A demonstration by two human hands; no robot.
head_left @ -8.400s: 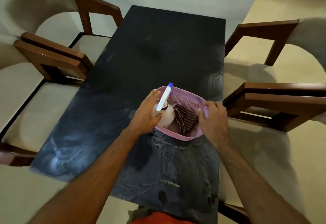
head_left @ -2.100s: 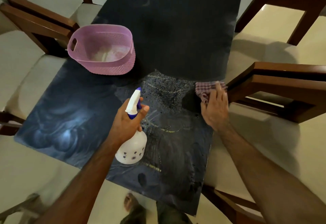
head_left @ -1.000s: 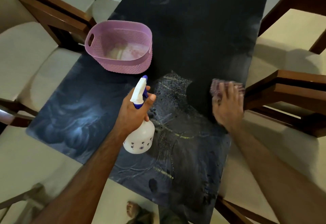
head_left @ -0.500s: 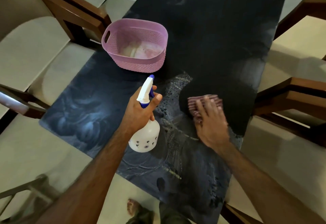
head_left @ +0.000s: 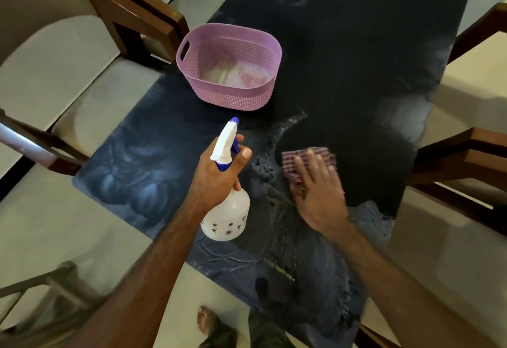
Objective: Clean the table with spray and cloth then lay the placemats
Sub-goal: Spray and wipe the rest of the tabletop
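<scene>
— Hands first: what is each one doing?
— The left hand [head_left: 219, 175] grips the neck of the spray bottle [head_left: 226, 216], held above the dark surface [head_left: 356, 59]. The right hand [head_left: 318, 191] lies flat, fingers straight, pressing the checked cloth [head_left: 307, 160] onto the surface near its right edge.
— And the rest?
— A pink basket [head_left: 229, 65] stands further back on the left; something pale lies inside. Wooden chairs [head_left: 131, 13] flank both sides.

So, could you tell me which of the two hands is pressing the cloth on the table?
The right hand, laid flat on the checked cloth; the left hand grips the spray bottle.
</scene>
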